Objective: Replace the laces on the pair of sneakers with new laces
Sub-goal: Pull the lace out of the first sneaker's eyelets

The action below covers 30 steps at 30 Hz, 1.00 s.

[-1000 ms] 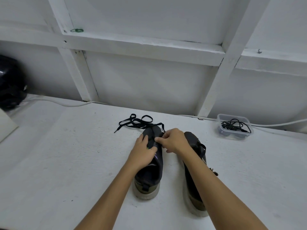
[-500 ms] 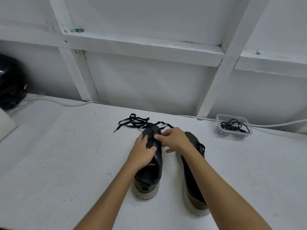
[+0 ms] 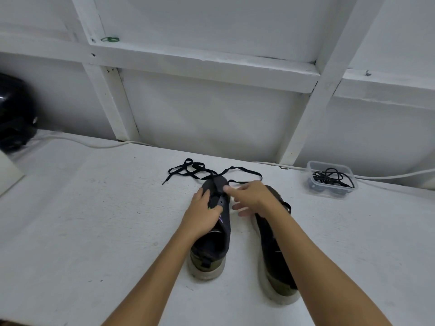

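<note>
Black sneakers [image 3: 217,234] parallel, toes toward wall.

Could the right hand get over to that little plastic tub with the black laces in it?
Probably yes. The right hand sits at the left sneaker's toe, and only bare white table lies between it and the plastic tub, which stands open-topped on its own side.

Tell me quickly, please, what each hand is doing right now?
Left hand: grips the left sneaker by its upper.
Right hand: at the sneaker's toe by the lace; whether it pinches the lace cannot be told.
</note>
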Tool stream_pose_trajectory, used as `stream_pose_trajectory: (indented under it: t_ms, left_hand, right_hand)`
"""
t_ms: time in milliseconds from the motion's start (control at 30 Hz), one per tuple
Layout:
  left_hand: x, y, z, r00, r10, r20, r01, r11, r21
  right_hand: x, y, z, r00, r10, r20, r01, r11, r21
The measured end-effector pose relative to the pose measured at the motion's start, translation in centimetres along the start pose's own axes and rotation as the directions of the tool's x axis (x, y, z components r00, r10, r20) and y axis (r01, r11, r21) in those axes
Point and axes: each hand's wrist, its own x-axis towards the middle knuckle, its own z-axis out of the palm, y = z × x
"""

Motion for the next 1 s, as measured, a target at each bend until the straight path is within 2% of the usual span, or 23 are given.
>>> stream_pose_trajectory:
  t_ms: [100,167,267,333,367,433,533,767,833,867,933,1000]
  left_hand:
    - [0.0,-0.1,0.0,1.000,-0.007,-0.002,0.007,1.000,0.008]
    - [-0.1,-0.1,0.0,1.000,-0.005,0.001,0.005,1.000,0.009]
    - [-0.1,-0.1,0.0,1.000,-0.001,0.007,0.001,1.000,0.003]
    - [-0.1,0.0,0.0,1.000,-0.001,0.008,0.001,1.000,0.008]
    - [-0.1,-0.1,0.1,1.000,0.000,0.009,0.000,1.000,0.009]
    - [0.0,-0.1,0.1,1.000,0.002,0.008,-0.002,1.000,0.009]
    - [0.0,-0.1,0.1,1.000,-0.003,0.003,0.003,1.000,0.020]
    - [0.0,0.0,0.2,1.000,-0.003,0.002,0.003,1.000,0.025]
    - [-0.1,0.0,0.2,1.000,0.002,0.002,-0.002,1.000,0.027]
    - [-0.1,-0.1,0.2,1.000,0.011,0.001,-0.011,1.000,0.026]
    - [-0.1,-0.1,0.1,0.999,0.031,-0.006,-0.031,0.999,0.010]
    - [-0.2,-0.1,0.1,0.999,0.044,-0.013,-0.044,0.999,-0.005]
  right_hand:
    - [0.5,0.6,1.8,0.978,-0.191,-0.089,0.172,0.968,-0.181]
    - [0.9,0.3,2.0,0.952,-0.267,-0.152,0.226,0.944,-0.241]
    - [1.0,-0.9,-0.2,0.914,-0.197,-0.356,0.210,0.978,-0.002]
    - [0.6,-2.1,-2.4,0.904,-0.144,-0.403,0.209,0.970,0.124]
    - [0.3,-2.5,-3.0,0.923,-0.142,-0.358,0.198,0.973,0.123]
    - [-0.3,-2.8,-2.8,0.976,-0.124,-0.176,0.125,0.992,-0.003]
    - [-0.7,-2.0,-0.3,0.998,-0.056,-0.005,0.054,0.982,-0.179]
    - [0.0,-1.4,1.3,0.995,-0.102,0.009,0.101,0.964,-0.247]
    - [0.5,-1.4,0.5,0.986,-0.144,-0.083,0.129,0.977,-0.170]
    - [0.7,-1.5,0.0,0.970,-0.155,-0.189,0.143,0.987,-0.078]
    - [1.2,-2.1,-1.5,0.904,-0.081,-0.421,0.179,0.963,0.200]
    - [1.0,-2.4,-2.6,0.861,0.009,-0.508,0.189,0.922,0.337]
